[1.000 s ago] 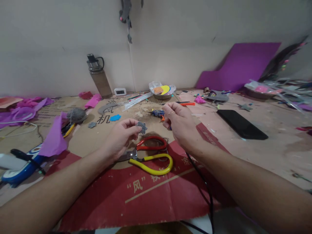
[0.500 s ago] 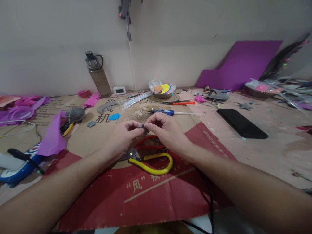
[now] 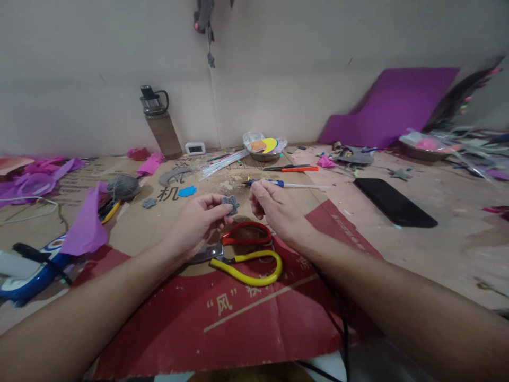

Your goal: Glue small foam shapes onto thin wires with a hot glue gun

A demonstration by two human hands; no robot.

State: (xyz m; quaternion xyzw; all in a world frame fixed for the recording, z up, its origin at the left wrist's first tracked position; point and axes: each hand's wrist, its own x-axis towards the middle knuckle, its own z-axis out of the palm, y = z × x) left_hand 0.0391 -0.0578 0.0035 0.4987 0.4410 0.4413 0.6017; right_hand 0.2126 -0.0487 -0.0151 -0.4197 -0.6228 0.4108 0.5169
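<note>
Pinching a little gray fuzzy piece (image 3: 230,205) between thumb and finger, my left hand (image 3: 202,216) keeps it up above the cardboard (image 3: 246,331), in front of me. My right hand (image 3: 273,208) is near it but apart, with the fingers curled in; I can't tell if they have hold of anything thin. Big scissors (image 3: 258,279) with red and yellow handles lie just below my hands. A blue glue gun (image 3: 277,183) lies just behind my right hand.
</note>
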